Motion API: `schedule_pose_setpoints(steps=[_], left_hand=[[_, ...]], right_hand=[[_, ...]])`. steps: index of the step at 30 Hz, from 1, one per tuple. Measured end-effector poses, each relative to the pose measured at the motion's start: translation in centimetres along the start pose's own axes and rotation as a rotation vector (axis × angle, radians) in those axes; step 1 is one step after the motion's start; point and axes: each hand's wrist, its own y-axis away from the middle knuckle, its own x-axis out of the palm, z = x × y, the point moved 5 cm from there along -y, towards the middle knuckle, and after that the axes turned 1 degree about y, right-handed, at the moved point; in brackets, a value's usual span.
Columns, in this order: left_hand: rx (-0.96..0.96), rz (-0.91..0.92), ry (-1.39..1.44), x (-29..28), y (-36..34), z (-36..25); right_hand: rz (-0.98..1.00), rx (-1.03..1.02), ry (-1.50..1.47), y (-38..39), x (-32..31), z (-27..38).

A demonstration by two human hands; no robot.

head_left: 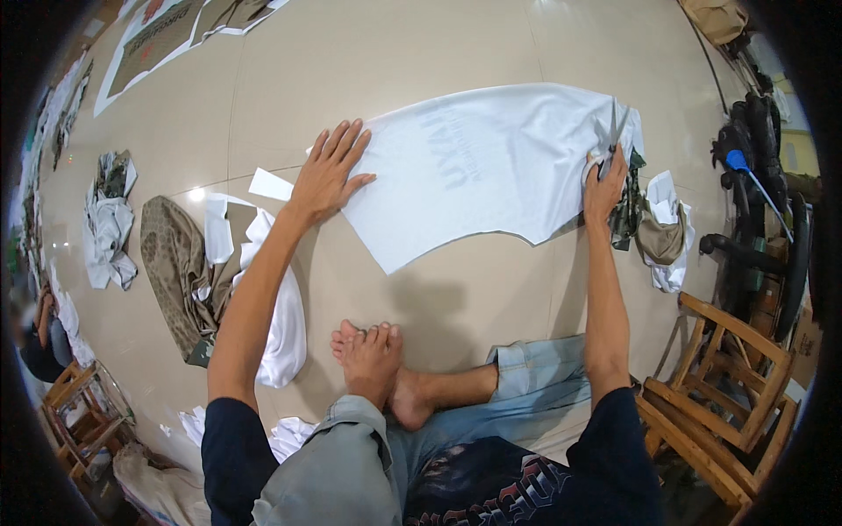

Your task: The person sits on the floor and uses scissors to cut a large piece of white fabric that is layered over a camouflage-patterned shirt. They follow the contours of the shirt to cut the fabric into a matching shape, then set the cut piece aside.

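Observation:
A large piece of white cloth [474, 167] lies spread on the tiled floor in front of me, with faint print showing through it and a curved cut along its near edge. My left hand [331, 171] rests at the cloth's left end, fingers stretched out and palm down. At the right end my right hand [605, 184] is closed round the handles of a pair of scissors [615, 127]. The blades point away from me over the cloth's right edge, where the fabric is wrinkled.
Brown patterned cloth [175, 254] and white pieces lie by my left forearm. A grey-white heap [110, 232] sits farther left. Beyond my right hand is a tan and white bundle [664, 232]. A wooden stool [728, 377] stands at right; my bare feet [373, 355] are near. Another person sits far left.

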Motion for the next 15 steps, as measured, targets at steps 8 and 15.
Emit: schedule_pose_setpoints(steps=[8, 15], left_hand=[[-0.304, -0.099, 0.062, 2.8, 2.0, -10.7], [-0.429, -0.173, 0.221, 0.6, 4.5, -11.7]], right_hand=[[0.227, -0.154, -0.058, -14.4, 8.5, -6.3], [0.083, -0.134, -0.318, -5.9, 3.4, 6.0]])
